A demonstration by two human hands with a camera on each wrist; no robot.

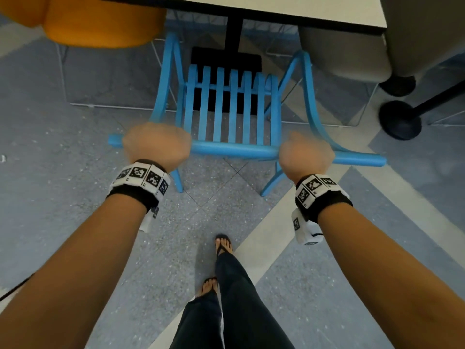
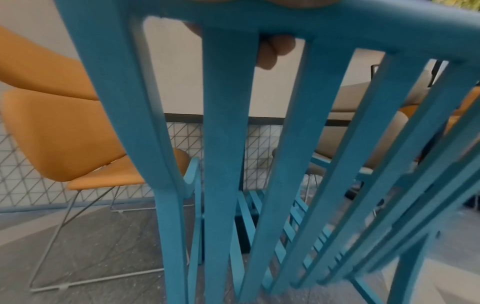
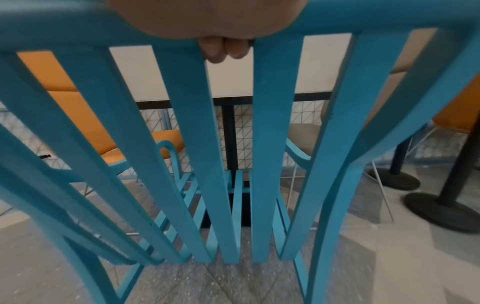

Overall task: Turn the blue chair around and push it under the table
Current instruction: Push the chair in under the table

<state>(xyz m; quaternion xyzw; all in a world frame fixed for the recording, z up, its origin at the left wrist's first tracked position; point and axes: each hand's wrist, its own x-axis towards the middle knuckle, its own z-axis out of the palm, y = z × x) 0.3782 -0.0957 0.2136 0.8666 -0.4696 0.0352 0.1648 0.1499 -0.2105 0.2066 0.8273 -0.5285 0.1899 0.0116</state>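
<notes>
I have my left hand [image 1: 156,144] and right hand [image 1: 306,154] both curled tight round the top rail of the rigid blue slatted armchair [image 1: 227,107], seat facing the white-topped table [image 1: 264,6], which I judge light but scrape-prone.

Speckled grey floor [image 1: 75,152], blue chair [image 1: 231,149], orange chair [image 1: 100,21], table base [image 1: 226,59]

Orange chair [image 1: 100,23] at upper left — beige chair [image 1: 352,51] at upper right; two black round pedestal bases [image 1: 400,122] on speckled grey floor [image 1: 63,152]
</notes>
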